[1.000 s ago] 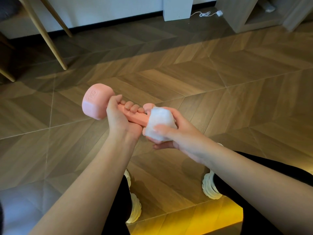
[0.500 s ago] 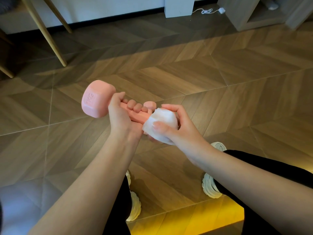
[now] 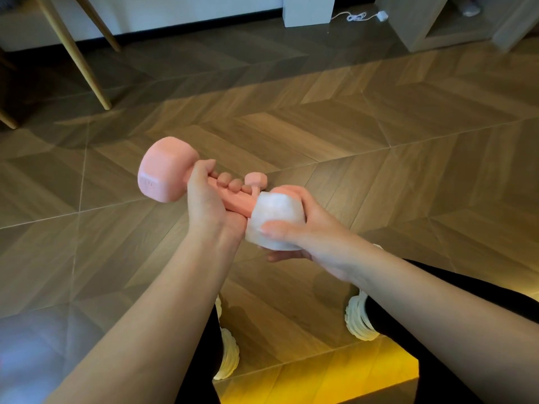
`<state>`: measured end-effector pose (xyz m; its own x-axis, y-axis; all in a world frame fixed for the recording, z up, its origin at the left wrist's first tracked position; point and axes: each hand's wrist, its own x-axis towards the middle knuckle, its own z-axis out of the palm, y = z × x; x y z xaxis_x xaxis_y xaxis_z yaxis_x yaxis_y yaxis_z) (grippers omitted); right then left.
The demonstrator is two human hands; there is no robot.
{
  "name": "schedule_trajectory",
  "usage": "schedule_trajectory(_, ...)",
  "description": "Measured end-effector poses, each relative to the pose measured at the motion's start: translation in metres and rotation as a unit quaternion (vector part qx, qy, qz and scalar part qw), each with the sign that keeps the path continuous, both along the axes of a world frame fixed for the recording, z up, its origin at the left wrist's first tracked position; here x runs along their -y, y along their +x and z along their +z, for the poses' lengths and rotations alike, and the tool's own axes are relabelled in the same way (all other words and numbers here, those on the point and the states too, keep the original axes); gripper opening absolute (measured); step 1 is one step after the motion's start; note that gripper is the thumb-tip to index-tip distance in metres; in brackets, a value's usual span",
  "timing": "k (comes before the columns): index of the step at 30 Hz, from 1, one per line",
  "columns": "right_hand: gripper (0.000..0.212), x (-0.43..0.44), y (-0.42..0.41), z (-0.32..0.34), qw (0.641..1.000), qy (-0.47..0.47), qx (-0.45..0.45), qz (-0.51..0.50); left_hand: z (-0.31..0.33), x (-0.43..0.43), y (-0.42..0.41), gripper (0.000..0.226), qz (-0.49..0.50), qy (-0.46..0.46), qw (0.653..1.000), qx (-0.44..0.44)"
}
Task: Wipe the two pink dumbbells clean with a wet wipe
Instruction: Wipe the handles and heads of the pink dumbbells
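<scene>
- Herringbone wood floor (image 3: 379,135) spreads beneath both hands. Wooden chair legs (image 3: 84,62) stand far beyond the left fingers, and a white cable (image 3: 358,16) lies far beyond the right fingers.
- Black trouser legs (image 3: 437,290) and two white shoes (image 3: 357,322) sit under the forearms, nearer the person than the fingers.
- The held pink dumbbell (image 3: 164,170) is lifted off the floor and tilted. Its bare head sticks out past the thumb side of the left fingers; its other head is hidden under the wipe inside the right fingers.
- The left hand (image 3: 208,202) has its fingers (image 3: 233,183) curled tight round the handle, fingertips showing over the top.
- The right hand (image 3: 309,228) has fingers and thumb wrapped round the wipe-covered head, thumb pressed on the near face.
- The wet wipe (image 3: 274,217) is white and bunched, just beside the left fingers.
- The second pink dumbbell (image 3: 256,179) lies on the floor just beyond the left fingertips, mostly hidden.
</scene>
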<state>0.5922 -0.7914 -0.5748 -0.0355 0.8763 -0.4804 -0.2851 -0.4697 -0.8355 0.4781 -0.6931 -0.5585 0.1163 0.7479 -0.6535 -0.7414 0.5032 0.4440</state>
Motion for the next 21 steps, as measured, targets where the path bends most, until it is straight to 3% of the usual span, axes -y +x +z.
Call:
schedule_trajectory(5, 0.059, -0.0017, -0.0038, 0.0015, 0.999, 0.024, 0.021, 0.003, 0.0054, -0.0006, -0.0019, 0.033, -0.002, 0.019, 1.000, 0.014)
schedule_trajectory(10, 0.036, -0.0042, -0.0035, 0.0013, 0.998, -0.014, -0.051, -0.020, 0.0048, -0.0014, -0.0030, 0.031, -0.006, 0.017, 1.000, 0.007)
schedule_trajectory(12, 0.044, -0.0034, -0.0007, -0.0002, 0.998, -0.007, -0.061, 0.006, 0.0041, -0.0024, -0.0045, 0.032, -0.012, 0.014, 1.000, 0.001)
schedule_trajectory(15, 0.058, -0.0011, -0.0006, -0.0036, 0.998, 0.032, -0.007, 0.047, 0.0042, -0.0013, -0.0059, 0.033, -0.016, 0.016, 1.000, -0.004)
schedule_trajectory(21, 0.061, -0.0004, -0.0082, -0.0046, 0.997, 0.046, 0.069, 0.005, 0.0064, 0.0012, -0.0027, 0.034, -0.010, 0.015, 1.000, 0.008)
